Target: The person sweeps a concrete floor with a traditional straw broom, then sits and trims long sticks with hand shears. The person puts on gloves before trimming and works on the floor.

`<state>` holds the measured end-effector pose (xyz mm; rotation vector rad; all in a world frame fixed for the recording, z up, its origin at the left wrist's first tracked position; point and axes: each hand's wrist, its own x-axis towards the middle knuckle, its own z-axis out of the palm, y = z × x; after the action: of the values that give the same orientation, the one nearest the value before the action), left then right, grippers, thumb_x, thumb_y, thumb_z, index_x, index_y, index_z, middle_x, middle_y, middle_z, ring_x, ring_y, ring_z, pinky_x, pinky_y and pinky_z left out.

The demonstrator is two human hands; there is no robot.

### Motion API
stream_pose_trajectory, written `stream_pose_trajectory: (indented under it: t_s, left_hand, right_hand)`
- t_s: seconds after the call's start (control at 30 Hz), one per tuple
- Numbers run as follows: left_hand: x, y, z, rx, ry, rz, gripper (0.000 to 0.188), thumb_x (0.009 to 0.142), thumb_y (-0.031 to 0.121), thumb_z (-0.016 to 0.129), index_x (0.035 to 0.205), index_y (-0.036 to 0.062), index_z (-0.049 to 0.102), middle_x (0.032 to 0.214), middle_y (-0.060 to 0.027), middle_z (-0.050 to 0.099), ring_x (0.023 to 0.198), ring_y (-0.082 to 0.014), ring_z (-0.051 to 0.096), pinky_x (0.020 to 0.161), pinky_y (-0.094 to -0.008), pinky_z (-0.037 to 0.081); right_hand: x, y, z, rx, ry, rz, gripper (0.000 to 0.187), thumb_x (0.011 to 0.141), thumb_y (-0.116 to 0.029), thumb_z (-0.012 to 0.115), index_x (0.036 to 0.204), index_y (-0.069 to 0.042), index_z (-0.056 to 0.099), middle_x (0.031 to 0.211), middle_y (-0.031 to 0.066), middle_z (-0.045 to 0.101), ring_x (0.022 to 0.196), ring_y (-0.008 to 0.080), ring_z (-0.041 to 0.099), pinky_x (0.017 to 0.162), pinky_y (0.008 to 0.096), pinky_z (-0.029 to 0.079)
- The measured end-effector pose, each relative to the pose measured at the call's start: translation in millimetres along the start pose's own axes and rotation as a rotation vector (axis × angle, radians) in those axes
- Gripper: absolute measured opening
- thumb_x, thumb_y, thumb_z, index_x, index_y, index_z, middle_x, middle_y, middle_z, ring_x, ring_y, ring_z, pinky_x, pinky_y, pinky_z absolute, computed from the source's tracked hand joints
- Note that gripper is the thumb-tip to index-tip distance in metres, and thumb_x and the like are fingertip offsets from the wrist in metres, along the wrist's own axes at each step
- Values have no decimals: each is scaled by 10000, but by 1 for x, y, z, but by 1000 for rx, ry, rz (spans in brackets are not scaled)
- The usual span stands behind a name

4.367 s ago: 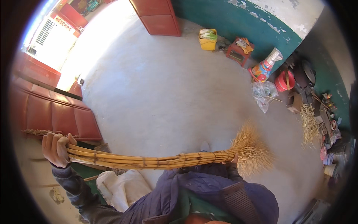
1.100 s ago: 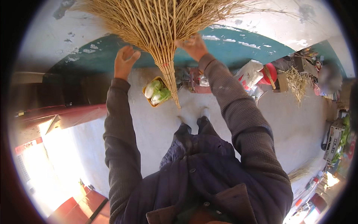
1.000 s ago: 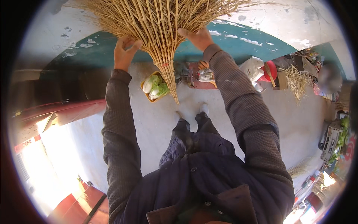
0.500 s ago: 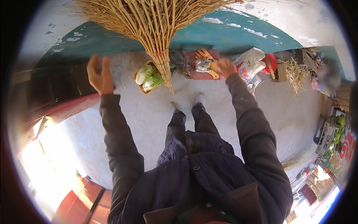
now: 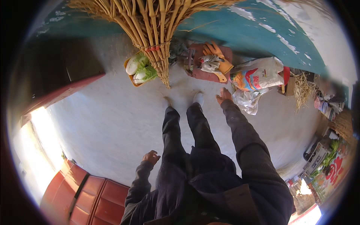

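My left hand [image 5: 151, 157] hangs low beside my left leg, holding nothing, its fingers loosely bent. My right hand [image 5: 224, 96] is over the floor, just nearer than a reddish-brown board or stool top [image 5: 204, 74]; its fingers are bent and apart, with nothing visible in them. On that surface lie an orange rubber glove [image 5: 225, 66], a crumpled pale bundle [image 5: 210, 64] and a wooden handle [image 5: 220, 77]. A big bundle of dry stalks [image 5: 154, 28], tied like a broom, stands upright in front of me, its narrow end down. Neither hand touches it.
Left of the stalks, a yellow basket [image 5: 138, 84] holds cabbages [image 5: 144, 74]. A printed sack [image 5: 264, 73] and clear plastic bag [image 5: 250, 102] sit right of my right hand. Loose straw [image 5: 303, 90] lies further right. A red padded sofa [image 5: 108, 198] stands at lower left.
Both hands were raised and spread ahead of me. My left hand has dropped back to my side, and the right has come down and nearer. The view has shifted slightly.
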<state>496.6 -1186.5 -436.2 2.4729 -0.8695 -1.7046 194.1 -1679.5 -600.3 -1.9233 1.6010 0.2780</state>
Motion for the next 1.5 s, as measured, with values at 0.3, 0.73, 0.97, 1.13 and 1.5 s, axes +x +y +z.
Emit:
stream_pose_trajectory:
  t_s: [0.3, 0.73, 0.97, 1.13, 1.5]
  left_hand:
    - [11, -4, 57, -340, 198, -82, 304, 838, 226, 789, 1031, 24, 670, 889, -149, 746, 852, -264, 744, 780, -379, 601]
    - [6, -43, 89, -425, 203, -180, 304, 840, 236, 779, 1041, 40, 660, 883, -143, 738, 834, -288, 727, 758, -387, 579]
    - [16, -39, 91, -422, 196, -138, 312, 854, 260, 766, 1048, 44, 653, 933, -153, 750, 873, -311, 731, 781, -411, 575]
    - [24, -47, 100, -419, 196, -119, 320, 854, 266, 766, 1056, 47, 650, 928, -155, 751, 871, -322, 732, 779, -424, 571]
    - [20, -47, 99, -424, 193, -119, 309, 849, 254, 773, 1031, 43, 641, 901, -158, 747, 830, -322, 728, 751, -404, 576]
  right_hand:
    - [110, -67, -1, -444, 253, -222, 631, 727, -229, 835, 1274, -115, 543, 1233, 122, 591, 1178, 346, 571, 961, 530, 475]
    - [152, -34, 28, -659, 297, -258, 547, 709, -339, 840, 1129, -106, 577, 1018, 88, 643, 917, 299, 682, 802, 451, 531]
    - [151, -12, 22, -641, 176, -188, 460, 767, -270, 780, 1145, -112, 570, 1037, 124, 653, 976, 303, 677, 847, 469, 528]
    - [137, -18, 43, -609, 228, -209, 586, 805, -437, 790, 1170, -62, 525, 1054, 115, 639, 1016, 302, 673, 872, 485, 537]
    - [131, -28, 73, -495, 264, -209, 638, 831, -313, 749, 1277, 29, 448, 1043, 205, 629, 942, 385, 682, 802, 444, 570]
